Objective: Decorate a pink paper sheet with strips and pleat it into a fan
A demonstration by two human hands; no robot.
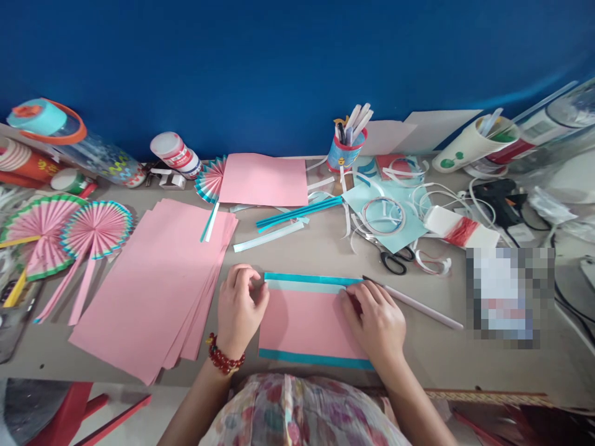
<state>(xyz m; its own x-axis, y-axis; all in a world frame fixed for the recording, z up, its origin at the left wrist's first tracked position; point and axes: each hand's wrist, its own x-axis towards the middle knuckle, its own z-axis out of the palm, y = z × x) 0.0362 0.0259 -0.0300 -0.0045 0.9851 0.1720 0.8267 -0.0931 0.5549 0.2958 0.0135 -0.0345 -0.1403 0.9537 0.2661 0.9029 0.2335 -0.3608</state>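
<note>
Lying flat on the table [432, 356], the pink sheet [304, 322] carries blue strips [316, 358] along its far and near edges. At the sheet's far left corner, the left hand [240, 303] is half open, with a gap between thumb and forefinger, and grips nothing visible. At its far right corner, the right hand [376, 313] rests with curled fingers; whether it pinches the paper, I cannot tell. Left of the sheet lies a pink paper stack [149, 285]; to its right, a pencil [423, 305].
</note>
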